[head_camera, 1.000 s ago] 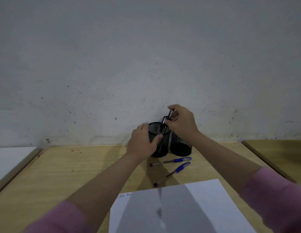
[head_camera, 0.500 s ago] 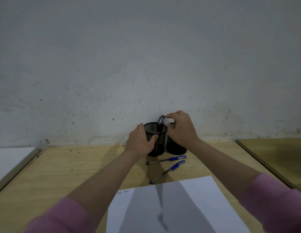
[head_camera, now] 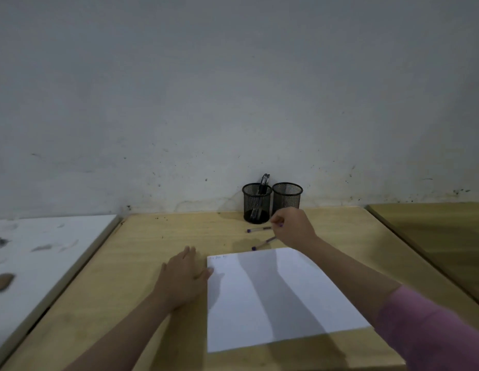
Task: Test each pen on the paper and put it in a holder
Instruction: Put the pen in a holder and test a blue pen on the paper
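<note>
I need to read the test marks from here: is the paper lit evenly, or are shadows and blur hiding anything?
Head view: dim, soft light; two broad arm shadows cross the paper, leaving its top-left scribbles faint and unreadable. The right hand is slightly blurred over the pens. No glare; wide-angle bending at the table edges.

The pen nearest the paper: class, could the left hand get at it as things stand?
Probably yes. The left hand lies flat beside the paper; bare table separates it from that pen, though the right hand hovers closer.
</note>
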The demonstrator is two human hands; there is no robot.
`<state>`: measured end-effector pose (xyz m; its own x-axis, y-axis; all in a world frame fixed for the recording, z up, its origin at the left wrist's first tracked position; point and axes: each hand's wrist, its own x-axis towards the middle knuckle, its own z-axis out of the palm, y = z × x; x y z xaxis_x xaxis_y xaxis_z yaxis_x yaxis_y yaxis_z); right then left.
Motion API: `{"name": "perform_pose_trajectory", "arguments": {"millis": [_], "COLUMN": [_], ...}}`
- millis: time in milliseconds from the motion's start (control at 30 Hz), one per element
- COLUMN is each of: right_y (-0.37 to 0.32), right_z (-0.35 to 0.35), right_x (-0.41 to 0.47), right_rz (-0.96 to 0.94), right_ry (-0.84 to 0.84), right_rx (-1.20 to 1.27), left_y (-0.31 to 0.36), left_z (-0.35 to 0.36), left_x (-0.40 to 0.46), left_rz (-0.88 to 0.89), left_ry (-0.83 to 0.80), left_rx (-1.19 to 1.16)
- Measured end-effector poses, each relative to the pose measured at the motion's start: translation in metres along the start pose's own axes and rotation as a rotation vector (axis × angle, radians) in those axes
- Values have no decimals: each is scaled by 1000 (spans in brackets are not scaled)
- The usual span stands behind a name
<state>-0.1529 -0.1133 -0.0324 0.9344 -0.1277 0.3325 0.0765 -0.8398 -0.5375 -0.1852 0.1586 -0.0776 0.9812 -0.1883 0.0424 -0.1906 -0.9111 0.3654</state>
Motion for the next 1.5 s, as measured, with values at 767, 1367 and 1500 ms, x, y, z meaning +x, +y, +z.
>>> {"name": "perform_pose_trajectory", "arguments": {"millis": [767, 1367, 1500], "right_y": [33, -69, -87], "right_z": [37, -18, -28], "right_x": [16, -86, -99], "right_rz": [-160, 257, 286], "right_ry": [-201, -10, -24], "right_rx": [-682, 939, 979], "left_y": [-21, 50, 73], "left_z": [22, -24, -31], "left_x": [-18, -56, -67], "left_rz": [21, 194, 269], "left_ry": [45, 277, 347], "left_rx": [107, -723, -746]}}
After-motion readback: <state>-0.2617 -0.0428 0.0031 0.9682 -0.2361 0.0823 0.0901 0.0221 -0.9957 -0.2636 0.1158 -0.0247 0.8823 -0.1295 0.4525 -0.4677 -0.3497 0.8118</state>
